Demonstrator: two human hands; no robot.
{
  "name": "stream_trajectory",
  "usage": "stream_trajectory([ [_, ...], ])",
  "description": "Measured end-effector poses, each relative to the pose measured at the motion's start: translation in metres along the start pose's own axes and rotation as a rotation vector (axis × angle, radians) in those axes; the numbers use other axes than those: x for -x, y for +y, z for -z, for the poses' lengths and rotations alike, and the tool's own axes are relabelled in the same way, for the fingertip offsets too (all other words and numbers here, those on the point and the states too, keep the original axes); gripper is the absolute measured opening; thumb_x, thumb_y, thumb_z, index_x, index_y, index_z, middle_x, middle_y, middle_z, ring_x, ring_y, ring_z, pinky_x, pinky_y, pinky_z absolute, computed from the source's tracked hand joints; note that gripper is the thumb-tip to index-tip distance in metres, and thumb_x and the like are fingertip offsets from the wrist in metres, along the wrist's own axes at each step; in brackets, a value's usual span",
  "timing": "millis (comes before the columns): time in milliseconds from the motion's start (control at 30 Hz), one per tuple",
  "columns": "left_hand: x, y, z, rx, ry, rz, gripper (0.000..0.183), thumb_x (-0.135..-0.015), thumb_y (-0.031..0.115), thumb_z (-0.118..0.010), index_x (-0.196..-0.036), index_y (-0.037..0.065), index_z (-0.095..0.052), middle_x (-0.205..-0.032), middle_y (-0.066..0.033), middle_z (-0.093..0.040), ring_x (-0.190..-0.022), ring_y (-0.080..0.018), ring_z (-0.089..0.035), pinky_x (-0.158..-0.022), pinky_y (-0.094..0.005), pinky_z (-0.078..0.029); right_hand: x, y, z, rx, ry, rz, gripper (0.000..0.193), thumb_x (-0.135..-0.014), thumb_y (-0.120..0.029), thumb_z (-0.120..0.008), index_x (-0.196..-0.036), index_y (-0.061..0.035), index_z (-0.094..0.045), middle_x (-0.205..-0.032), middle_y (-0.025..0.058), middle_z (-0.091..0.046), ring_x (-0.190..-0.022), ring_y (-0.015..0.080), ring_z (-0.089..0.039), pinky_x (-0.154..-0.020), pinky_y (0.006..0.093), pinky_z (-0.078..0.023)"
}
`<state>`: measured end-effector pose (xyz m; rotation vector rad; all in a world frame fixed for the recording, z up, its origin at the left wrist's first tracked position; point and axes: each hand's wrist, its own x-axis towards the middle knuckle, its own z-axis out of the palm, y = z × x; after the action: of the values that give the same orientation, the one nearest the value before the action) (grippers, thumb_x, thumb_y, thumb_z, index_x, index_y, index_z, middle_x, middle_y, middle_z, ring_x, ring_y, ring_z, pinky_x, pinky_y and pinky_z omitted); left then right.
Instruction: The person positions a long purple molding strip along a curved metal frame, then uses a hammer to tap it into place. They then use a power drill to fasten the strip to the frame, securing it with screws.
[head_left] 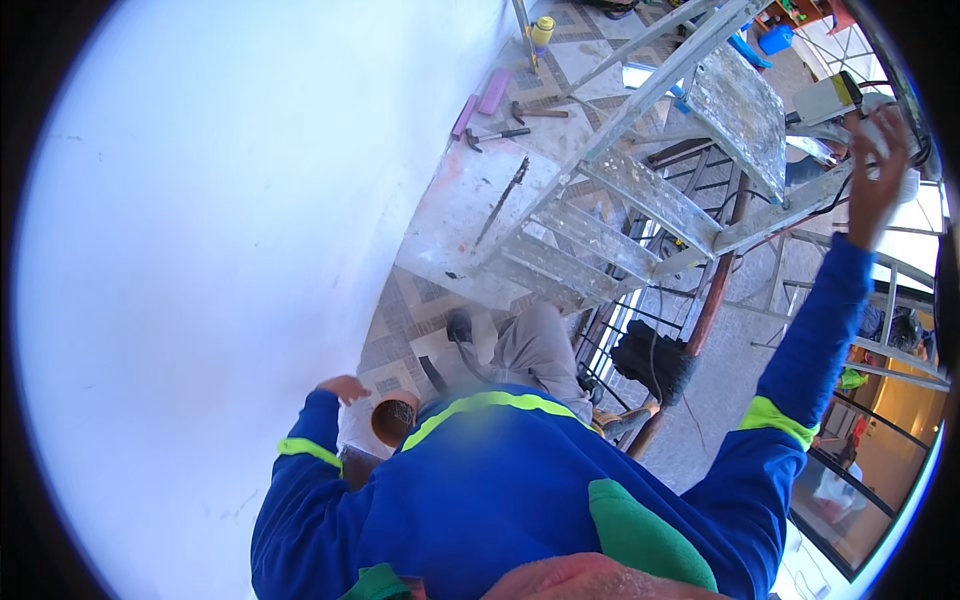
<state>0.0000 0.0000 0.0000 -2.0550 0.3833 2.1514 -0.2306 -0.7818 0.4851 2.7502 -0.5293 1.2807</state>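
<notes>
— White wall fills the whole left side, and far below runs a patterned tile floor [400,325]. Where are the hands?

— Left hand [343,388] is down low by the wall, fingers curled, just beside a small round brown pot [392,418]. Whether it touches the pot I cannot tell.

— Anything in the pot?

— Something dark and grainy, filling it close to the rim. Its rim is orange-brown.

— And the other hand?

— Right hand [877,165] is raised high on the right, fingers spread wide, against a white object [905,180] near a grey box-shaped device [826,98]. Whether it grips I cannot tell.

— What lies around?

— Blue sleeves with yellow-green bands, grey trousers, a dark shoe [459,326] on the tiles. Beyond that, a paint-spattered metal stepladder [640,200] leans across the middle, over a spattered board [470,215]. Further up the floor lie two hammers [520,118] and two pink flat bars [482,98], with a yellow bottle [541,32] near the wall. A blue tub [775,40] stands at the top right; what it holds cannot be made out.
</notes>
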Motion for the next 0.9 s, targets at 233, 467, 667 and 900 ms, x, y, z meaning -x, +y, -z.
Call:
stream_trajectory([
  [233,0.007,0.008,-0.011,0.415,0.330,-0.015,0.046,-0.092,0.048,-0.070,-0.115,0.008,-0.066,-0.089,-0.0050,-0.067,-0.077,-0.0178,-0.065,-0.060,-0.0343,-0.052,0.061,-0.004,-0.081,-0.002,-0.147,-0.051,0.065,-0.086,-0.040,-0.080,-0.142,-0.0163,-0.056,-0.131,0.0142,-0.062,-0.119,0.0300,-0.063,-0.097,0.0452,-0.053],
  [467,0.008,0.226,0.101,0.275,0.848,-0.582,0.044,-0.092,0.039,-0.071,-0.122,0.006,-0.067,-0.109,-0.0147,-0.073,-0.102,-0.0274,-0.070,-0.088,-0.0377,-0.055,0.052,-0.004,-0.092,-0.084,0.058,-0.025,0.064,-0.087,-0.036,-0.081,-0.140,-0.0111,-0.057,-0.131,0.0163,-0.059,-0.122,0.0322,-0.059,-0.095,0.0435,-0.054],
  [667,-0.002,0.357,0.189,0.604,0.678,-0.727,0.038,-0.095,0.033,-0.069,-0.121,0.005,-0.067,-0.106,-0.0102,-0.072,-0.095,-0.0181,-0.070,-0.081,-0.0322,-0.055,0.003,0.001,-0.111,-0.266,0.119,-0.023,0.060,-0.088,-0.024,-0.081,-0.139,-0.0069,-0.056,-0.138,0.0137,-0.058,-0.122,0.0265,-0.061,-0.094,0.0401,-0.056],
  [900,-0.164,0.459,0.328,0.883,0.407,-0.489,0.036,-0.096,0.033,-0.069,-0.121,0.008,-0.064,-0.110,-0.0064,-0.069,-0.093,-0.0177,-0.069,-0.074,-0.0313,-0.053,-0.018,0.032,-0.147,-0.208,0.077,-0.094,0.062,-0.086,-0.022,-0.081,-0.139,-0.0043,-0.054,-0.140,0.0153,-0.057,-0.119,0.0293,-0.063,-0.089,0.0396,-0.057],
])
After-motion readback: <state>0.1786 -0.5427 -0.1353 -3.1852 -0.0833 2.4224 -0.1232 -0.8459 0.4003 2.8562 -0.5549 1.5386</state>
